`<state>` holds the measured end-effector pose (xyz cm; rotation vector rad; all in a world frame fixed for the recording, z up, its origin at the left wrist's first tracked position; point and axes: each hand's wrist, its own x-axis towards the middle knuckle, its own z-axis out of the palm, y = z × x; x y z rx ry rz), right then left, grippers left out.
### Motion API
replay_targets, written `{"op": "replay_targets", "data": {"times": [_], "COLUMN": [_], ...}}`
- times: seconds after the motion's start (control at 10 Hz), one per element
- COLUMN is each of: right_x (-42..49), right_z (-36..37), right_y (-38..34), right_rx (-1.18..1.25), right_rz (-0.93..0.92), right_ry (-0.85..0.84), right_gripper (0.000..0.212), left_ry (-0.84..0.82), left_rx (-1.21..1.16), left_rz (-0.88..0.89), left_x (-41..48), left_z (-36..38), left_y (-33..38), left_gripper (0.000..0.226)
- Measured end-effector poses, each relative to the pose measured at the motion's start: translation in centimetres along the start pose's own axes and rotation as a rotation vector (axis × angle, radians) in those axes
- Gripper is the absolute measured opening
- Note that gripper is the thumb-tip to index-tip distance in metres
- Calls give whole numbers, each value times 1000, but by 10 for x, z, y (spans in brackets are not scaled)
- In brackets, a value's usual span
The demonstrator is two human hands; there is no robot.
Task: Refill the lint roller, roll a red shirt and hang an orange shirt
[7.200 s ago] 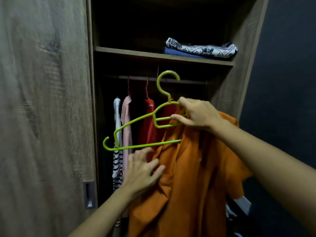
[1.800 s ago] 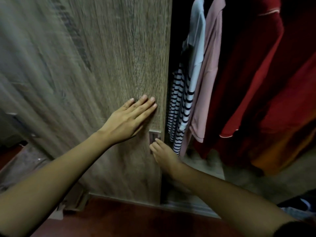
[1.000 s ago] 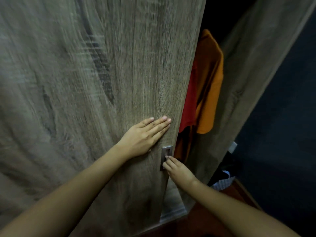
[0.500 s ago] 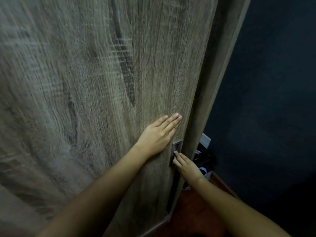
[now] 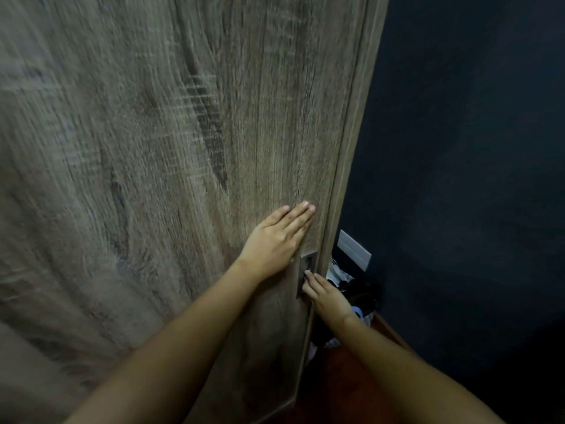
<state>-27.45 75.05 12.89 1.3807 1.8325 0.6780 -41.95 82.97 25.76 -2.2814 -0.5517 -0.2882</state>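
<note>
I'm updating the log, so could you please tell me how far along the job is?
Done: the door now covers the opening where the orange shirt hung a second ago. In hand: the left hand presses flat on the door and the right hand touches the handle, closing it against the frame. Left: only letting go, it seems; the roller and red shirt are out of view.
</note>
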Motion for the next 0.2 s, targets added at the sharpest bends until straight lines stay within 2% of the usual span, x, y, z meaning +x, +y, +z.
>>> {"op": "replay_targets", "data": {"times": [0.1,0.2], "right_x": [-6,-21], "right_z": [0,0], "right_y": [7,13], "right_rx": [103,231], "right_rz": [-29,-109], "right_ry": [9,-28], "right_gripper": [66,68], "left_ry": [-173,-212], "left_rx": [-126,-212], "left_rz": [-70,-114], "left_x": [2,3], "left_z": [-5,-11], "left_y": [6,11], "left_gripper": [68,74]}}
